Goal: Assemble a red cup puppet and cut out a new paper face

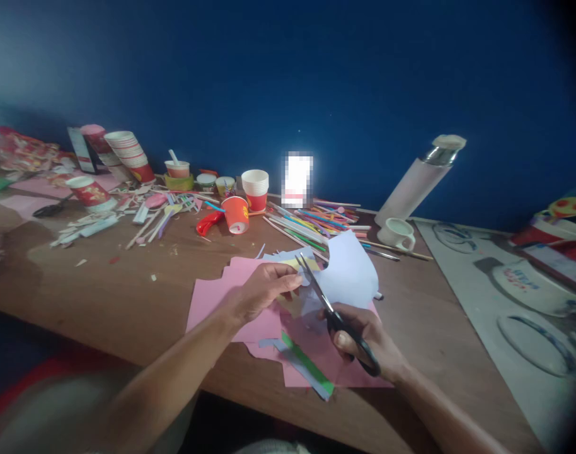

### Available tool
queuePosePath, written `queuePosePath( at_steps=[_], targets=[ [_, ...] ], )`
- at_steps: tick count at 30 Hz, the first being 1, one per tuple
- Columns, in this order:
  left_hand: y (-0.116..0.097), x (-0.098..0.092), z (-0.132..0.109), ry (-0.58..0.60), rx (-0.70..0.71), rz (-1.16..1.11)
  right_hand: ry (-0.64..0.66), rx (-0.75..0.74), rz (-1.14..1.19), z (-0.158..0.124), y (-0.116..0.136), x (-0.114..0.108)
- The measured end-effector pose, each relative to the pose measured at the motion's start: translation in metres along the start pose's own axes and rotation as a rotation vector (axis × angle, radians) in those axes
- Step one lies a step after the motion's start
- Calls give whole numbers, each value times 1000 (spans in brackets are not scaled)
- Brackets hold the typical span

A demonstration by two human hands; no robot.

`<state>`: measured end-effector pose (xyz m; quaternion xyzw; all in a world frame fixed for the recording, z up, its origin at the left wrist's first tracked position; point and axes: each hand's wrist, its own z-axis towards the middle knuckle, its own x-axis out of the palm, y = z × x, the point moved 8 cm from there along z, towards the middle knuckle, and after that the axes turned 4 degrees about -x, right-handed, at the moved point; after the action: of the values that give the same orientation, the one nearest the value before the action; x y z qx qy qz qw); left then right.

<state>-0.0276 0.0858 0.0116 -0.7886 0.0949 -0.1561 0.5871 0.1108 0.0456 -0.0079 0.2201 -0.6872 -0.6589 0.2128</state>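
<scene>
My left hand (pixel 262 289) pinches the edge of a pale lavender paper sheet (pixel 349 271), which curls upward over the table. My right hand (pixel 366 340) grips black-handled scissors (pixel 326 302), whose blades are parted and point up-left into the sheet near my left fingers. Under both hands lie pink paper sheets (pixel 217 296) with a green strip (pixel 307 362) and greyish scraps on the wooden table (pixel 127 277).
Coloured straws and sticks (pixel 311 224) lie behind the paper. Paper cups (pixel 256 189), a tipped orange cup (pixel 236 214), stacked cups (pixel 127 151) and scraps crowd the back left. A white mug (pixel 397 233) and leaning flask (pixel 418 180) stand right, beside a printed mat (pixel 515 302).
</scene>
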Motion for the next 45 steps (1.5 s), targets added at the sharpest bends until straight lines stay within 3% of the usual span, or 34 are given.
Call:
queuePosePath(
  at_steps=[10, 16, 29, 45],
  targets=[
    [-1, -5, 1, -104, 75, -10, 28, -37, 24, -1, -2, 4],
    [-4, -5, 0, -85, 77, -2, 74, -52, 47, -2, -2, 6],
    [-17, -8, -5, -144, 177, 275, 118, -68, 23, -1, 5, 10],
    [-17, -9, -6, -217, 208, 335, 89, -79, -101, 1, 8, 8]
  ],
)
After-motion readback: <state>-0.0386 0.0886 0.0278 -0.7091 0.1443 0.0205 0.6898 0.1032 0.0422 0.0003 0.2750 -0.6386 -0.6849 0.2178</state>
